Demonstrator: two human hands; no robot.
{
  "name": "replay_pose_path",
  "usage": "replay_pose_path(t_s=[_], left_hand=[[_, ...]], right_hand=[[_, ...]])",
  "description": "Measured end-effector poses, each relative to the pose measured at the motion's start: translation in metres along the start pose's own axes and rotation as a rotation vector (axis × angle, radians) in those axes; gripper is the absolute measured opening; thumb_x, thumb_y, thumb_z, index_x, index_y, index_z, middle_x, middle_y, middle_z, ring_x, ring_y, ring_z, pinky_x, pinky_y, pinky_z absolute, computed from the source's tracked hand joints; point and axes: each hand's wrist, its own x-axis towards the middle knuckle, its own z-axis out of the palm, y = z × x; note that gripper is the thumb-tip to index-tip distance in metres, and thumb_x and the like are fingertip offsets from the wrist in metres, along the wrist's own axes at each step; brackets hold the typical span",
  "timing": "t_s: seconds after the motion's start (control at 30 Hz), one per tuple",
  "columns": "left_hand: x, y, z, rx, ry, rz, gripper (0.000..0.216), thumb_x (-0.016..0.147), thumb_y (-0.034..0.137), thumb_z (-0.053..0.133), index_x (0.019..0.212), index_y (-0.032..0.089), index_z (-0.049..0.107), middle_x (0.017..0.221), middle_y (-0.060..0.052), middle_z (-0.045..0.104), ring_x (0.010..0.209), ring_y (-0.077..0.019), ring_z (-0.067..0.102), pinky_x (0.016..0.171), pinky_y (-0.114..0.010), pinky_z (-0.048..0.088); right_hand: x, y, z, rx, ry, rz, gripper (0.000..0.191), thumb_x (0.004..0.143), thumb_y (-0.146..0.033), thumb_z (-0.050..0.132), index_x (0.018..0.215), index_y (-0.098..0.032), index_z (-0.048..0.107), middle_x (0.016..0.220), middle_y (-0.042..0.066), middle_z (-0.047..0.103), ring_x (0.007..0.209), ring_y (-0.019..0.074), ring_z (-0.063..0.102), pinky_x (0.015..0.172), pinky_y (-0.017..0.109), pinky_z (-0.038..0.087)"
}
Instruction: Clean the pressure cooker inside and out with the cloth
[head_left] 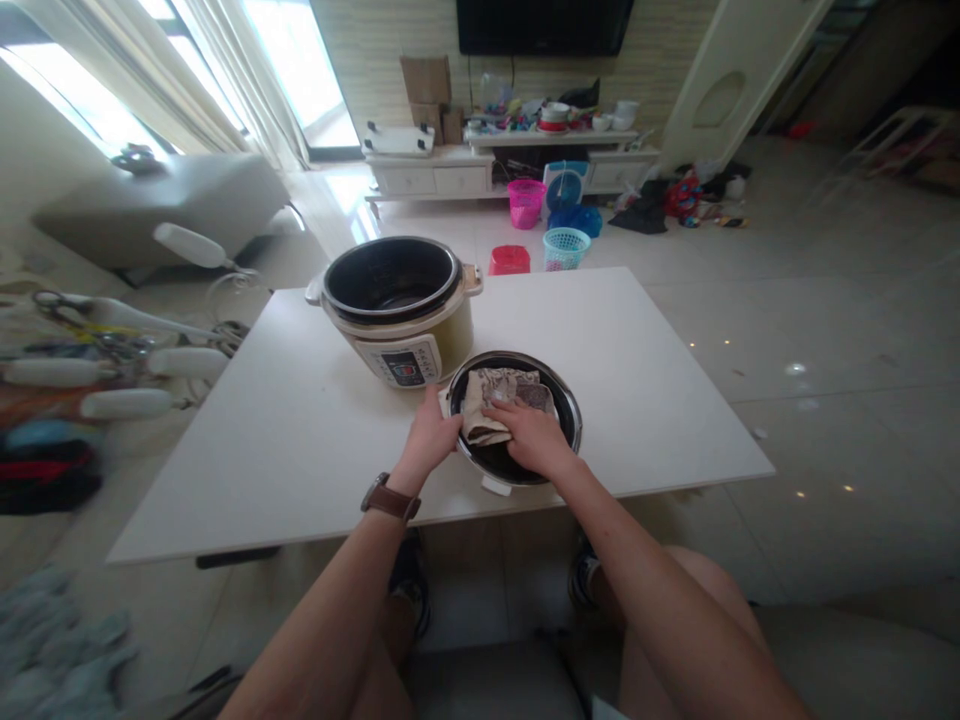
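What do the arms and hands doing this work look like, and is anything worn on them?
They are a person's: the left hand and right hand wear no gloves, and no sleeves show. The left wrist has a watch with a brown strap; its dial is unreadable. Nothing is worn on the right wrist.

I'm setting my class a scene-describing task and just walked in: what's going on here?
A person sits at a white rectangular table. Their left hand grips the edge of a round black lid with a silvery rim, which lies inner side up. Their right hand presses a folded beige patterned cloth against the lid's inner side. Just beyond, to the left, a pale electric cooker with a dark inner pot stands upright and uncovered on the table.
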Motion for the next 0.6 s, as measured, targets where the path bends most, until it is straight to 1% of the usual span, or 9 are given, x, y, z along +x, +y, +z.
replay_pose_path(t_s=[0.07, 0.13, 0.3, 0.43, 0.6], left_hand=[[0.0003, -0.0005, -0.0003, 0.013, 0.011, 0.015, 0.052, 0.073, 0.019, 0.066, 0.125, 0.020, 0.056, 0.117, -0.013, 0.073, 0.090, -0.0260, 0.075, 0.061, -0.030, 0.062], [0.0005, -0.0011, -0.0003, 0.016, 0.011, 0.016, 0.053, 0.074, 0.019, 0.067, 0.125, 0.021, 0.056, 0.116, -0.012, 0.073, 0.091, -0.0259, 0.075, 0.061, -0.029, 0.062], [-0.0004, -0.0006, -0.0001, -0.019, -0.018, -0.001, 0.053, 0.074, 0.019, 0.066, 0.125, 0.021, 0.053, 0.114, -0.012, 0.072, 0.081, -0.0239, 0.073, 0.050, -0.026, 0.058], [-0.0009, -0.0005, -0.0002, -0.015, -0.019, 0.005, 0.052, 0.073, 0.019, 0.065, 0.124, 0.021, 0.053, 0.113, -0.012, 0.071, 0.077, -0.0219, 0.071, 0.048, -0.025, 0.056], [-0.0005, -0.0007, -0.0004, -0.004, 0.004, 0.021, 0.052, 0.074, 0.018, 0.066, 0.124, 0.020, 0.054, 0.121, -0.015, 0.071, 0.090, -0.0259, 0.074, 0.053, -0.026, 0.059]], right_hand=[[0.0000, 0.0000, 0.0003, 0.007, -0.004, 0.003, 0.081, 0.087, -0.010, 0.049, 0.161, -0.044, 0.047, 0.170, -0.011, 0.043, 0.156, 0.0315, 0.045, 0.115, 0.054, 0.052], [0.0001, -0.0001, 0.0005, 0.014, -0.004, 0.002, 0.081, 0.086, -0.010, 0.050, 0.160, -0.043, 0.048, 0.169, -0.011, 0.044, 0.155, 0.0327, 0.045, 0.115, 0.055, 0.052], [0.0002, -0.0001, 0.0000, 0.017, -0.012, 0.006, 0.081, 0.087, -0.011, 0.049, 0.161, -0.043, 0.047, 0.170, -0.010, 0.043, 0.156, 0.0326, 0.044, 0.115, 0.056, 0.051], [-0.0003, -0.0007, -0.0009, 0.013, -0.013, 0.001, 0.080, 0.088, -0.011, 0.049, 0.161, -0.044, 0.046, 0.171, -0.010, 0.042, 0.156, 0.0326, 0.044, 0.115, 0.056, 0.051], [-0.0009, -0.0028, -0.0031, 0.000, -0.024, 0.018, 0.081, 0.088, -0.011, 0.050, 0.162, -0.045, 0.045, 0.171, -0.009, 0.042, 0.157, 0.0316, 0.043, 0.116, 0.056, 0.050]])
